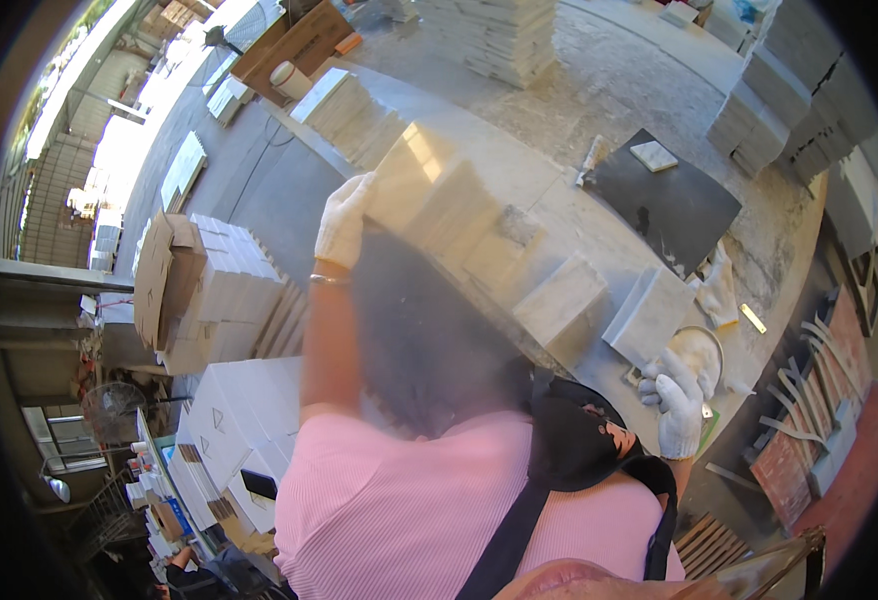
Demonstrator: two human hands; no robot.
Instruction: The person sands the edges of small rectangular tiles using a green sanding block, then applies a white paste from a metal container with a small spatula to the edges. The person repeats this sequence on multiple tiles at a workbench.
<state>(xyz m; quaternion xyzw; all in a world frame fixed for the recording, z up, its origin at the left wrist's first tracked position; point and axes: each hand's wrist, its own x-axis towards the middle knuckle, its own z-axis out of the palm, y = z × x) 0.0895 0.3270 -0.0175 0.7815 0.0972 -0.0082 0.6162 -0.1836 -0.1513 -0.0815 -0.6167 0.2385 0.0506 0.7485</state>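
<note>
My left hand (342, 225), in a white work glove, reaches out to the far left and grips the near-left edge of a pale, glossy stone tile (411, 165) on top of a stack. Its fingertips are partly hidden behind the tile's edge. At the right, my right hand (677, 410), gloved too, is closed with bent fingers beside a round dish (697, 352) of pale material. Whatever lies between those fingers is too small to make out. Two stacks of tiles, one pale (561, 300) and one grey-white (649, 315), stand between my hands.
An empty-looking white glove (719, 290) and a yellow strip (752, 318) lie beyond the dish. Farther off is a black slab (659, 200) with a small tile (653, 155) on it. Boxed goods (224, 290) stand left; tall slab stacks (489, 40) rise behind.
</note>
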